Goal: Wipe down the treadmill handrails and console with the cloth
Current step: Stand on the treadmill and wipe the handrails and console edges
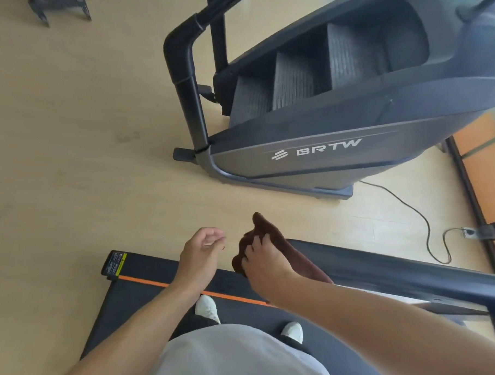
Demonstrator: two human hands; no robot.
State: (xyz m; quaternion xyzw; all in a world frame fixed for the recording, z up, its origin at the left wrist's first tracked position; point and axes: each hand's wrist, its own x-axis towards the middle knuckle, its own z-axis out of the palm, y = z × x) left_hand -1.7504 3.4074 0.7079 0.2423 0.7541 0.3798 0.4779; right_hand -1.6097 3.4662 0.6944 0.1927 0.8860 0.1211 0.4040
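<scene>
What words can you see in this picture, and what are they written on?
"BRTW", in white letters next to a striped logo, on the grey side panel of the stair climber machine.
Warning sticker, black and yellow, on the back corner of the treadmill: the print is too small to read.
Nothing else here carries writing, not even the brown cloth.
</scene>
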